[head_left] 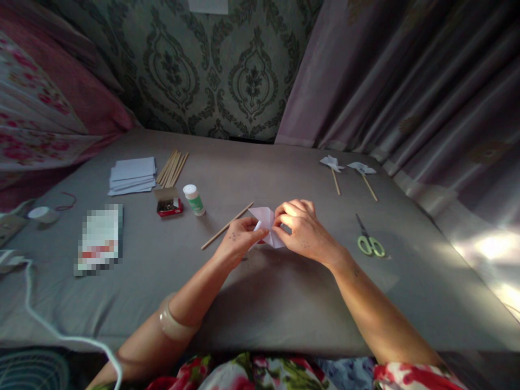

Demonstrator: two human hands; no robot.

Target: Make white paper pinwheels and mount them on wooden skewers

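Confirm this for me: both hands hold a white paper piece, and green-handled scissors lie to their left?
Not quite: the head view shows the green-handled scissors on the right, beyond the right hand. It and the left hand do hold the white paper piece.

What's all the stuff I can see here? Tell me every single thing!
folded paper: one, white, between both hands at table centre
loose stick: one, wooden, beside the left hand
paper sheets: one stack, white, far left
stick bundle: one, wooden, right of the sheets
small box: one, red, open, near the bundle
bottle: one, white and green, beside the box
paper shapes on sticks: two, white, far right
scissors: one, green handles, right of the hands
tape roll: one, pale, left edge
table: one, grey cover
left hand: pinching the paper
right hand: pinching the paper
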